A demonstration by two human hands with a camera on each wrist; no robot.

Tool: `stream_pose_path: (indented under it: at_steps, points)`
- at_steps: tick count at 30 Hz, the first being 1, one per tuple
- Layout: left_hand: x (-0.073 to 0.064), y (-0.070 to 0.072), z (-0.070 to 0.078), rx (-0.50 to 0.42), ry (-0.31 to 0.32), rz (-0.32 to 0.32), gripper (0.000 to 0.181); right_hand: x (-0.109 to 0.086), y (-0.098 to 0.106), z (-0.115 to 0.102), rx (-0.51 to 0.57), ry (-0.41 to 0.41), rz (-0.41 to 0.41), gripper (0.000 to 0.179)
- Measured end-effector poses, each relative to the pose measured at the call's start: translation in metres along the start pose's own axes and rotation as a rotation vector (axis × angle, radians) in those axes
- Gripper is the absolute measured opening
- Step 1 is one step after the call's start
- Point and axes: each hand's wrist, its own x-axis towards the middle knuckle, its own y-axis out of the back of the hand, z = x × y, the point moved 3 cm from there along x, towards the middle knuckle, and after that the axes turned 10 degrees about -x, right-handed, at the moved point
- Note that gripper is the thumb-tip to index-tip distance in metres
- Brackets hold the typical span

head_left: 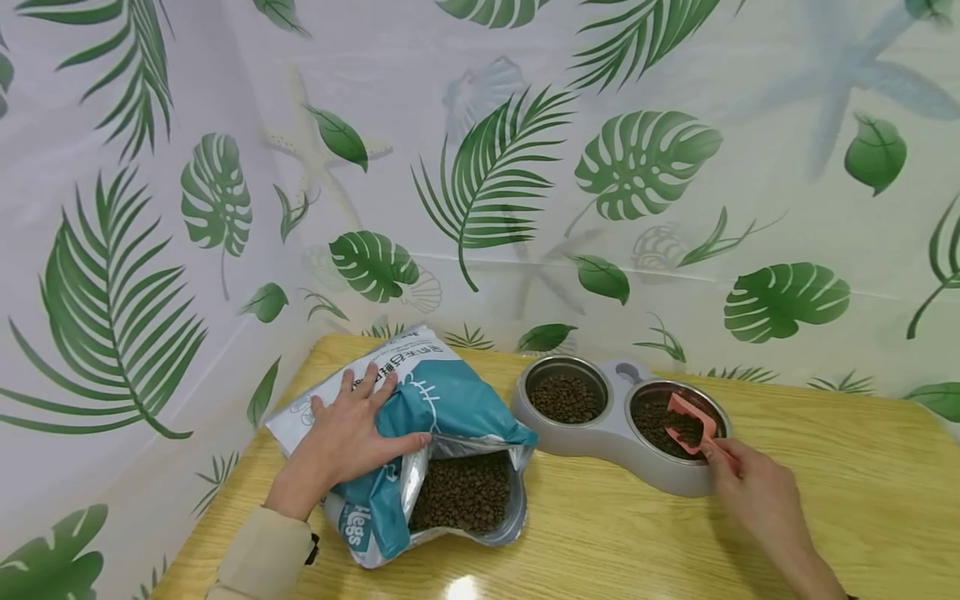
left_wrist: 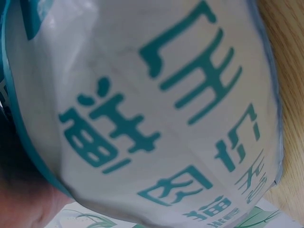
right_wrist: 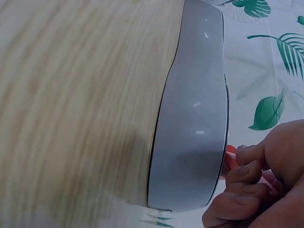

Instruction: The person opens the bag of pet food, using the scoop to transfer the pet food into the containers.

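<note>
My left hand (head_left: 348, 429) rests with spread fingers on a blue-and-white pet food bag (head_left: 465, 396), its thumb along the folded edge of the mouth. Brown kibble (head_left: 468, 492) shows inside the opened bag, which lies on its side. In the left wrist view the printed bag (left_wrist: 142, 95) fills most of the picture. My right hand (head_left: 761, 496) grips the handle of a pink scoop (head_left: 708, 427), also glimpsed beside the fingers in the right wrist view. The scoop's head is inside the right bowl (head_left: 722, 408) of a grey double feeder (head_left: 600, 442), over kibble.
The feeder's left bowl (head_left: 531, 392) also holds kibble. Everything stands on a yellow wood-grain table (head_left: 600, 533). A leaf-patterned cloth (head_left: 525, 192) hangs close behind the table and along its left side.
</note>
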Motion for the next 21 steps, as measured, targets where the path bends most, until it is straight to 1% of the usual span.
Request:
stream_pose_path:
  at_steps: [3, 5, 7, 11, 16, 18, 21]
  points:
    - [0.0, 0.0, 0.001, 0.004, -0.005, 0.003, 0.107, 0.0, -0.002, -0.004, -0.011, 0.024, -0.01, 0.025]
    - [0.001, 0.0, 0.0, 0.006, -0.005, 0.004, 0.107, -0.001, -0.002, -0.005, -0.017, 0.036, 0.006, 0.024]
    - [0.001, 0.0, 0.0, 0.007, -0.005, 0.003, 0.107, -0.003, 0.0, -0.005, -0.032, 0.051, 0.042, 0.021]
    - [0.001, 0.001, 0.001, 0.014, -0.004, 0.004, 0.107, -0.006, 0.005, -0.002, -0.083, 0.07, 0.109, 0.02]
    - [0.0, 0.001, 0.0, 0.01, -0.005, 0.006, 0.107, -0.011, 0.008, 0.003, -0.141, 0.088, 0.129, 0.015]
    - [0.0, 0.0, 0.0, 0.007, -0.006, 0.005, 0.107, -0.013, 0.009, 0.003, -0.153, 0.12, 0.174, 0.014]
    - [0.0, 0.0, 0.001, 0.001, -0.003, 0.004, 0.107, -0.016, 0.01, 0.002, -0.175, 0.186, 0.288, 0.015]
